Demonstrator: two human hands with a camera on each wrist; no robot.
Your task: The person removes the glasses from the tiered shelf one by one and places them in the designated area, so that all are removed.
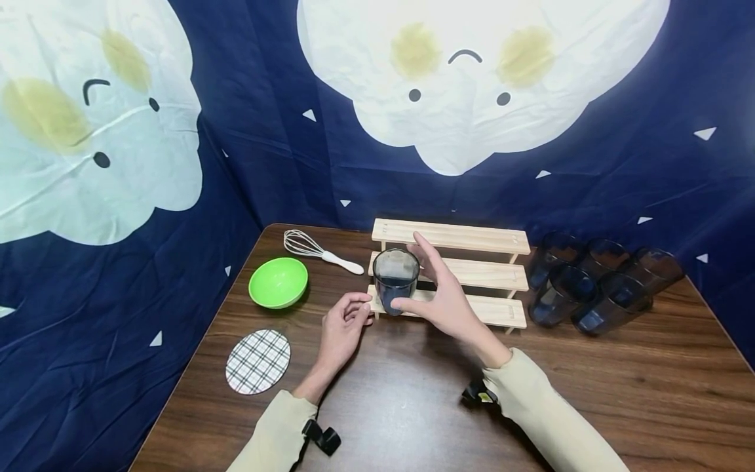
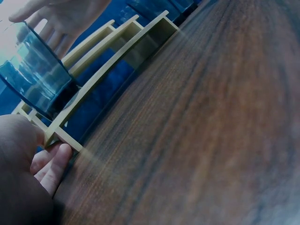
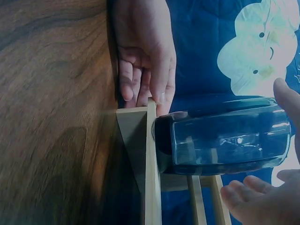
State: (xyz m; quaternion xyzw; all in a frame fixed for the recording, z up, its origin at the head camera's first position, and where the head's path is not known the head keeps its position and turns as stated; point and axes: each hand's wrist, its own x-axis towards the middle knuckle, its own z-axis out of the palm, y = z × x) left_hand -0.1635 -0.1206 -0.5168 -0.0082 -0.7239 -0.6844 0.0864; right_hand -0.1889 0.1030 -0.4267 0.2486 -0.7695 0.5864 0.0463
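Note:
A dark tinted drinking glass (image 1: 396, 278) stands upright on the left end of the lowest step of a three-step wooden rack (image 1: 495, 311). My right hand (image 1: 445, 298) is spread beside the glass, thumb and fingers extended. In the right wrist view a gap shows between the fingers (image 3: 248, 190) and the glass (image 3: 229, 136). My left hand (image 1: 345, 328) pinches the left end of the lowest step, its fingertips (image 2: 58, 161) curled at the rack's support in the left wrist view.
Several more dark glasses (image 1: 563, 295) stand close together to the rack's right. On the left lie a white-handled whisk (image 1: 342, 262), a green bowl (image 1: 278, 282) and a round checked mat (image 1: 258, 362). A blue cloth (image 1: 283, 177) hangs behind the wooden table (image 1: 401, 393).

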